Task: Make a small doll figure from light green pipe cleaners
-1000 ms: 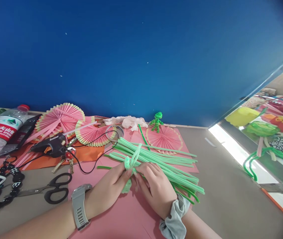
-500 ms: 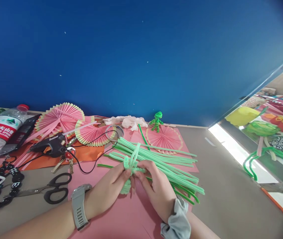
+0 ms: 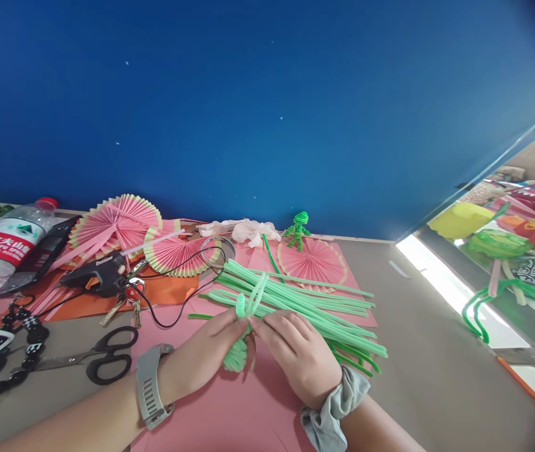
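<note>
Since the last frame, the right hand has drawn its fingers in against the light-green pipe-cleaner piece, where they were spread along it before; more of the piece's lower lobe shows now. I've got that piece at lower centre of the frame, above the pink sheet. The left hand is nearly closed, thumb and fingers pinching the piece. The right hand is curled, fingertips together at its middle; exact grip hidden by the fingers. Thin loops stick up between the hands.

Pipe-cleaner bundle lies just beyond and right of the hands, pale strands over darker green ones, partly behind the right hand. Green figure stands upper right of the bundle, beside a pink pleated fan.

Left side of the frame: scissors on the tabletop, handles toward the left wrist, blades toward the bead string. Above them I see keys touching the black glue gun. Bottle lies tilted at far left. Blue panel fills the top.
</note>
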`<state>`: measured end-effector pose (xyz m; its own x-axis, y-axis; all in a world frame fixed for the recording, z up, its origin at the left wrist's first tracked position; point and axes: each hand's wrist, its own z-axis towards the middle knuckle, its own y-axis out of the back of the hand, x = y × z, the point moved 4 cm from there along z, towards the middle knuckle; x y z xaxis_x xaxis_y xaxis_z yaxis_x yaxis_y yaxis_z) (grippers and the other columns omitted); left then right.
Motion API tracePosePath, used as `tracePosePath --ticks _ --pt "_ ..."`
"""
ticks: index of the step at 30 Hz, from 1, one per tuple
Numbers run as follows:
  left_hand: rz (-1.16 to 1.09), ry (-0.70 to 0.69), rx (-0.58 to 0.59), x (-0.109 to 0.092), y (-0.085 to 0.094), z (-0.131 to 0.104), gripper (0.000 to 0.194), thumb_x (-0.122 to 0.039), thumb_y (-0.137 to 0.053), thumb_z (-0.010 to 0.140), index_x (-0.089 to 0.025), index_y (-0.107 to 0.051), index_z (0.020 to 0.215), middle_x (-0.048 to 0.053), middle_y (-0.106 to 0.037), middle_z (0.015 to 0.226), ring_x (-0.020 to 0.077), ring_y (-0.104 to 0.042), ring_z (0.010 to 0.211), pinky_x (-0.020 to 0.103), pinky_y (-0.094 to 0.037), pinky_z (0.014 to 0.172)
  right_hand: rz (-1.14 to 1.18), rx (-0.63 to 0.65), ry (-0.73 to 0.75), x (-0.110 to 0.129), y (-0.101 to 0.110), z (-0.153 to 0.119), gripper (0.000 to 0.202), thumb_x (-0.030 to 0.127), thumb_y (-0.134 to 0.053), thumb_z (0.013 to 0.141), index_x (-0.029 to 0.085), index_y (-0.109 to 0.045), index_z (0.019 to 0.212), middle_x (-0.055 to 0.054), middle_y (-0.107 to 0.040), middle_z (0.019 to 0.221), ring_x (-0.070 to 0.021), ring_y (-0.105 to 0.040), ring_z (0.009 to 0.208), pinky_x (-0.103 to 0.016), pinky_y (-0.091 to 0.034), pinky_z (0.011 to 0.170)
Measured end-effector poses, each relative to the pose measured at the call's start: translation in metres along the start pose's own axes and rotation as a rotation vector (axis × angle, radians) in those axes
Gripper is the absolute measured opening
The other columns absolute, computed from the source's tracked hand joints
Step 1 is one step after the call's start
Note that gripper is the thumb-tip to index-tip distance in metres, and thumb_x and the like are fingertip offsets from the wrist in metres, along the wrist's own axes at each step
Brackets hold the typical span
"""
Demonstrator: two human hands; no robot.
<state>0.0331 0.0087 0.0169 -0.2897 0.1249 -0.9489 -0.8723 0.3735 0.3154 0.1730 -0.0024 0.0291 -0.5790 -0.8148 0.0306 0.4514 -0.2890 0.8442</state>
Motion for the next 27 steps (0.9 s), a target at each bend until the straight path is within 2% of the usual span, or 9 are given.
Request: tracePosePath --ticks 3,7,9,13,17,20,24,27 --pt "-0.023 0.021 0.017 0.002 -0.006 -0.003 0.033 -0.034 -0.029 0.091 -0.019 -0.058 0.099 0.005 -0.062 0.086 0.0168 -0.055 0.084 0.030 -0.041 0.088 0.015 0.022 -0.039 -0.002 -0.003 -0.001 0.033 0.012 -0.027 0.090 0.012 -0.055 0.108 -0.010 -0.062 0.085 -0.0172 -0.055 0.076 -0.031 -0.047 0.069" --pt "0.051 0.025 -0.037 0.008 -0.012 -0.008 0.031 -0.032 -0.025 0.092 -0.020 -0.053 0.098 0.002 -0.058 0.077 0.0159 -0.053 0.073 0.031 -0.043 0.080 0.034 0.067 -0.112 -0.001 -0.009 -0.002 0.033 0.014 -0.025 0.091 0.012 -0.054 0.106 -0.010 -0.060 0.087 -0.0185 -0.053 0.076 -0.032 -0.047 0.070" --pt "0.178 0.002 -0.080 0.009 -0.012 -0.009 0.028 -0.029 -0.024 0.092 -0.019 -0.050 0.097 0.003 -0.057 0.078 0.0166 -0.052 0.073 0.032 -0.043 0.076 0.041 0.106 -0.154 0.001 -0.013 -0.003 0.032 0.014 -0.025 0.091 0.013 -0.053 0.107 -0.010 -0.060 0.087 -0.0191 -0.052 0.075 -0.034 -0.046 0.070" --pt "0.530 -0.126 -0.117 0.007 -0.012 -0.008 0.021 -0.018 -0.028 0.089 -0.018 -0.049 0.092 0.007 -0.056 0.086 0.0209 -0.052 0.081 0.036 -0.042 0.075 0.089 0.143 -0.260 0.007 -0.017 0.000 0.025 0.012 -0.033 0.089 0.014 -0.053 0.103 -0.008 -0.059 0.087 -0.0205 -0.052 0.076 -0.036 -0.045 0.072" --pt "0.757 -0.173 -0.094 0.008 -0.012 -0.006 0.020 -0.009 -0.032 0.085 -0.018 -0.050 0.087 0.007 -0.055 0.083 0.0228 -0.051 0.084 0.039 -0.041 0.077 0.287 0.135 -0.433 0.001 -0.016 0.004 0.023 0.008 -0.039 0.084 0.018 -0.053 0.099 -0.007 -0.059 0.091 -0.0207 -0.054 0.084 -0.035 -0.045 0.076" --pt "0.852 -0.207 -0.061 0.011 -0.012 -0.006 0.022 -0.004 -0.035 0.081 -0.018 -0.050 0.089 0.008 -0.055 0.092 0.0237 -0.050 0.091 0.040 -0.040 0.081 0.511 0.192 -0.600 -0.008 -0.016 0.006 0.021 0.008 -0.043 0.080 0.018 -0.056 0.092 -0.006 -0.061 0.091 -0.0200 -0.056 0.085 -0.034 -0.044 0.078" --pt "0.899 -0.231 0.010 0.014 -0.014 -0.007 0.028 -0.003 -0.039 0.076 -0.018 -0.049 0.097 0.008 -0.054 0.099 0.0239 -0.048 0.095 0.040 -0.039 0.083 0.834 0.232 -0.805 -0.013 -0.015 0.005 0.017 0.007 -0.045 0.074 0.018 -0.057 0.078 0.000 -0.060 0.075 -0.0166 -0.056 0.074 -0.030 -0.044 0.071" --pt "0.859 -0.249 0.021 0.013 -0.015 -0.008 0.030 -0.003 -0.039 0.076 -0.019 -0.048 0.100 0.007 -0.054 0.101 0.0237 -0.047 0.095 0.040 -0.038 0.084 0.951 0.270 -0.874 -0.014 -0.016 0.003 0.019 0.004 -0.044 0.071 0.019 -0.055 0.072 0.004 -0.055 0.065 -0.0134 -0.052 0.064 -0.027 -0.043 0.064"
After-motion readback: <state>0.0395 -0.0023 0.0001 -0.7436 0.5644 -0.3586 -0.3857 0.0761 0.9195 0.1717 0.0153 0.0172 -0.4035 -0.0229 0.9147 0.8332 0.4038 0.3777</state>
